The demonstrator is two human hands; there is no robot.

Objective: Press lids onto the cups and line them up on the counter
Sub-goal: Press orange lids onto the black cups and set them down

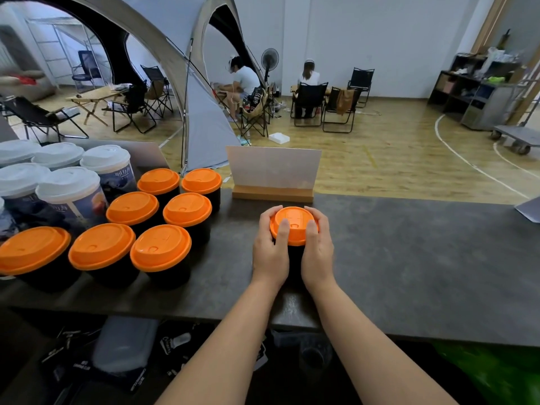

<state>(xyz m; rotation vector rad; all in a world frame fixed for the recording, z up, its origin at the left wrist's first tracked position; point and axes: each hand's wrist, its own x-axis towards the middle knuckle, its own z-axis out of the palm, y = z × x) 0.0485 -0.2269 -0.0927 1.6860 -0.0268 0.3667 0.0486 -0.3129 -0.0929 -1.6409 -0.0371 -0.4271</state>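
A black cup with an orange lid [294, 222] stands on the dark counter [409, 258], near its middle. My left hand [270, 252] and my right hand [317, 252] wrap around the cup from either side, with both thumbs lying on top of the lid. The cup's black body is mostly hidden between my palms. To the left stand several black cups with orange lids [160, 247], grouped in rows.
Several white-lidded printed cups [68, 185] stand at the far left behind the orange ones. A white sign in a wooden base [273, 173] stands just beyond the held cup. A grey sheet [530, 210] lies at the counter's right edge. Beyond the counter are a tent, chairs and seated people.
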